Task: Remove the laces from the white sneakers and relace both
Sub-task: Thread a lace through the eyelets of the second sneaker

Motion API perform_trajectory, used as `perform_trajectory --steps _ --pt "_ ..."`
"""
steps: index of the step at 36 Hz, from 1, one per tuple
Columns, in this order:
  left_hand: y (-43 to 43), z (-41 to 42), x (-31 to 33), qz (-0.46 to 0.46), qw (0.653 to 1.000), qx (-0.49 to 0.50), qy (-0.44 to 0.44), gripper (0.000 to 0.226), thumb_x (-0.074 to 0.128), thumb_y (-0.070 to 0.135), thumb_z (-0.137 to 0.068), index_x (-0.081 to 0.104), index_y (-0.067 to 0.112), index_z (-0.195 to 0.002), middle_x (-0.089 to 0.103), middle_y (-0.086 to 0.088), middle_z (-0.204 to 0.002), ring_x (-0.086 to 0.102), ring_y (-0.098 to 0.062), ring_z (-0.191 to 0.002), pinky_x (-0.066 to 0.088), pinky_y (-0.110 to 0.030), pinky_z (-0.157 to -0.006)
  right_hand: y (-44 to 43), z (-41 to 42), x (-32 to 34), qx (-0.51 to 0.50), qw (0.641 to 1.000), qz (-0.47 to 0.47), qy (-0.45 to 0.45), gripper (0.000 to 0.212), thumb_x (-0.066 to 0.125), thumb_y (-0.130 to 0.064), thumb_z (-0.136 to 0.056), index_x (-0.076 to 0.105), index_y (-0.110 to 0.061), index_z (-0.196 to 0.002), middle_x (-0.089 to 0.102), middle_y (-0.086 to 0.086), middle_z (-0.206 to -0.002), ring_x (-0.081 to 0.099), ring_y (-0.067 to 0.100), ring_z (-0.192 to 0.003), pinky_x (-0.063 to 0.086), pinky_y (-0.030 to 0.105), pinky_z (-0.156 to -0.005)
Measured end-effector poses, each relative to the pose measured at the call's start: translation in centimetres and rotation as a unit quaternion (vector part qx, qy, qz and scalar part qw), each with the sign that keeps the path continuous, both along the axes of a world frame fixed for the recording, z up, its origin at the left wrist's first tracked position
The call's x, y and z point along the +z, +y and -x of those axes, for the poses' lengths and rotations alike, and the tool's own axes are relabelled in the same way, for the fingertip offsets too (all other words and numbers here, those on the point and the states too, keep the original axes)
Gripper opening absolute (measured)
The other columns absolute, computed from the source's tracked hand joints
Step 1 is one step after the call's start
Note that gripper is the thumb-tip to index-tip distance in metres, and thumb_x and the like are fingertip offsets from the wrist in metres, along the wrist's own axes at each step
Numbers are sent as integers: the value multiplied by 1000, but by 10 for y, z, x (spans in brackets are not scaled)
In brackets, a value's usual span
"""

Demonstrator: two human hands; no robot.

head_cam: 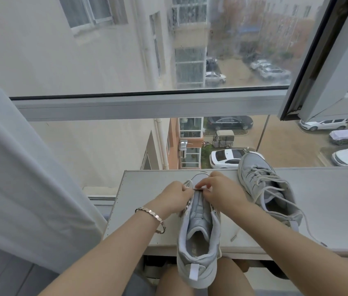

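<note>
Head: left hand (174, 196), right hand (222, 189) on lace (187, 182)

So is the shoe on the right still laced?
Yes, laced but untied: the lace crisscrosses the right shoe, and its loose ends trail across the ledge.

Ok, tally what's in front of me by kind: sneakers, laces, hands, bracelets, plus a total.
Sneakers: 2, the near sneaker and the far sneaker.
Laces: 2, the near lace, pinched by both hands, and the far lace.
Hands: 2, left hand and right hand.
Bracelets: 1, the bracelet on the left wrist.
Total: 7.
</note>
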State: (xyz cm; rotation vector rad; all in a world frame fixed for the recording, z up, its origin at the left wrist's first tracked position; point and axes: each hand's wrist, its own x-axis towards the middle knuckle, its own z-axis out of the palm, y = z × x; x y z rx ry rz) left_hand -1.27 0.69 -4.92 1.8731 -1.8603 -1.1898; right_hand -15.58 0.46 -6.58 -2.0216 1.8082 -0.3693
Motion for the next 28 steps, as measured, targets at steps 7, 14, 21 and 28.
perform_trajectory --steps 7,14,21,28 --pt "8 -11 -4 33 999 5 41 25 42 21 -97 49 13 -74 54 -4 -70 48 -14 -59 41 -18 -53 -6 1 3 48 998 19 46 20 58 -42 -88 70 -32 -99 52 -8 -95 56 12 -90 41 24 -68" --pt "17 -31 6 24 994 -13 108 21 42 18 -98 50 15 -80 65 -1 -96 62 -14 -94 51 -37 -81 -6 -5 -3 33 995 60 71 21 51 -34 -93 70 -28 -99 60 -7 -101 58 16 -94 42 26 -70" --pt "16 -108 9 -50 994 -94 -20 22 47 18 -95 60 21 -78 66 6 -89 56 -5 -77 46 -23 -78 -3 -5 -8 28 995 79 47 22 49 -34 -94 69 -26 -100 60 -8 -102 58 15 -95 44 27 -71" --pt "6 -77 11 64 984 -75 -148 25 44 27 -94 59 21 -76 62 6 -81 55 -14 -74 43 -28 -73 -3 -9 -10 33 995 72 60 22 47 -31 -95 68 -24 -101 58 -7 -104 58 17 -94 42 27 -69"
